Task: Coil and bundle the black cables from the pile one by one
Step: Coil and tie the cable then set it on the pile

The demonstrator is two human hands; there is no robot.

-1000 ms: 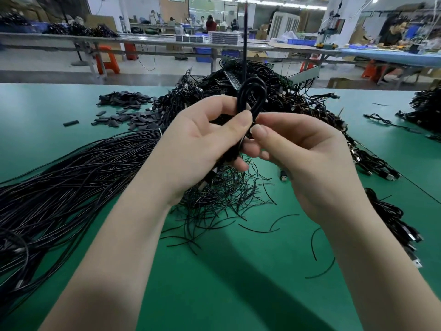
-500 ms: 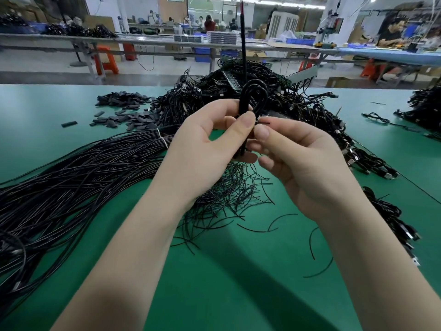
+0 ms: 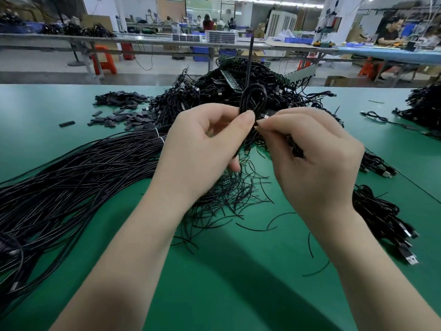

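A coiled black cable (image 3: 253, 97) stands upright above the green table (image 3: 238, 283), its loop showing over my fingers. My left hand (image 3: 202, 149) grips the coil's middle between thumb and fingers. My right hand (image 3: 310, 158) pinches a thin black tie at the coil's waist, right beside my left thumb. A straight black tie end (image 3: 249, 63) sticks up from the coil. The long loose cables (image 3: 71, 177) lie fanned out at the left. The lower part of the coil is hidden by my hands.
A big heap of bundled cables (image 3: 238, 91) lies behind my hands. Short black ties (image 3: 226, 194) are scattered under them. Small dark sleeves (image 3: 119, 108) lie at the back left. Finished cables with USB plugs (image 3: 391, 225) lie at the right. Another pile (image 3: 424, 103) sits far right.
My hands have shifted slightly with the coil. My right fingertips have closed in to pinch the tie at the coil's waist, next to my left thumb.
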